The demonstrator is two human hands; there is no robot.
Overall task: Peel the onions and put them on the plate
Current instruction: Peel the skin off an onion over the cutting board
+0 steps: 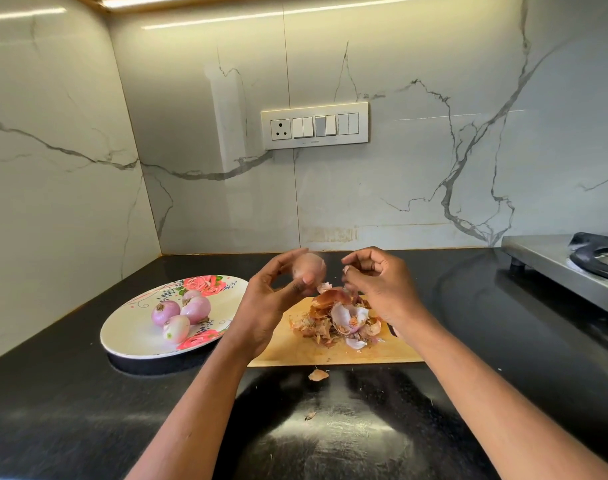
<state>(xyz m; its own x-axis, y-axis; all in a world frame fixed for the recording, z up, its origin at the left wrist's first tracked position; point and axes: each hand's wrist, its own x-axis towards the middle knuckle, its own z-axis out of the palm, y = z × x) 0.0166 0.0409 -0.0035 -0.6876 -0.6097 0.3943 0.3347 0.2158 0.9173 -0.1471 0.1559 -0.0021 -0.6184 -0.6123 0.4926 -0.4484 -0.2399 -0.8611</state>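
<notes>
My left hand [271,299] holds a pale pink onion [309,268] between thumb and fingertips, lifted above the wooden cutting board [330,351]. Just right of it, my right hand [382,285] pinches a small scrap of onion skin [346,269] in its curled fingers. A heap of onion peels [340,317] lies on the board under both hands. To the left, a floral plate [129,327] holds several peeled onions [181,313].
A loose peel [318,375] lies on the black counter [330,427] in front of the board. A steel gas stove [572,261] stands at the right. Marble walls close the back and left, with a switch panel [314,125].
</notes>
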